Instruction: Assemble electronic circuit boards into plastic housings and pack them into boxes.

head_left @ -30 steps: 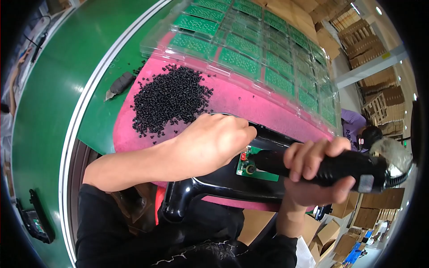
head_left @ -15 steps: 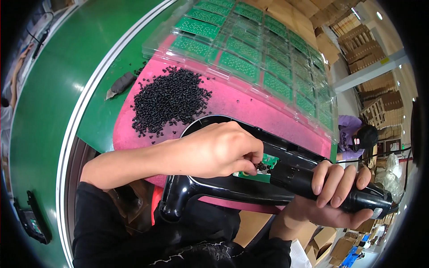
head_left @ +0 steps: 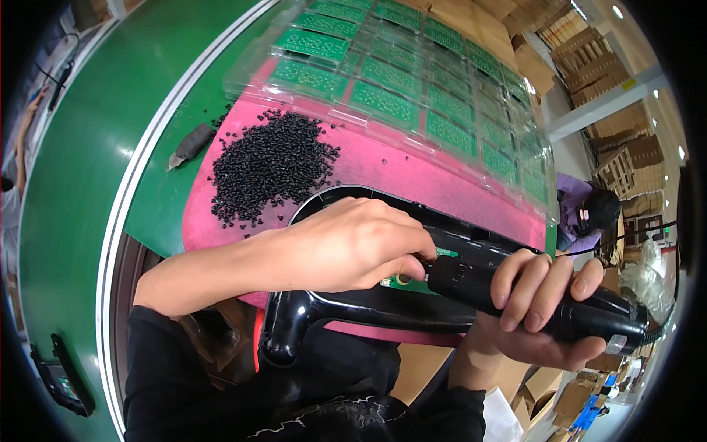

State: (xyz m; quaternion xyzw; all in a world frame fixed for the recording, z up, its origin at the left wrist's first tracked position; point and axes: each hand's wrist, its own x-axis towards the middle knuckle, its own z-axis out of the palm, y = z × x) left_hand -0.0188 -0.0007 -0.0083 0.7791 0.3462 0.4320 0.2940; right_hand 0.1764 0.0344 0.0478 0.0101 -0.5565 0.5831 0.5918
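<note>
A black power screwdriver (head_left: 462, 283) lies across my right hand (head_left: 541, 302), whose fingers wrap round its body. Its nose points left, down over a green circuit board (head_left: 412, 286) set in a glossy black plastic housing (head_left: 383, 315). My left hand (head_left: 368, 247) reaches over the housing with thumb and forefinger pinched right beside that nose. Small black screws showed in this pinch a moment ago; the fingers and tool mostly hide them now. Behind the left hand, a heap of black screws (head_left: 272, 166) is spread on a pink mat (head_left: 210, 214).
Clear plastic trays (head_left: 339, 116) of green circuit boards stand at the back of the mat. A grey lump (head_left: 193, 143) lies on the green table (head_left: 66, 221), and a black part (head_left: 62, 379) sits far left. Someone in purple (head_left: 578, 221) is at the right, near stacked cartons.
The screwdriver's nose has moved left to meet my left fingertips, covering more of the circuit board. The screws at those fingertips have largely gone from sight. The whole view has shifted slightly.
</note>
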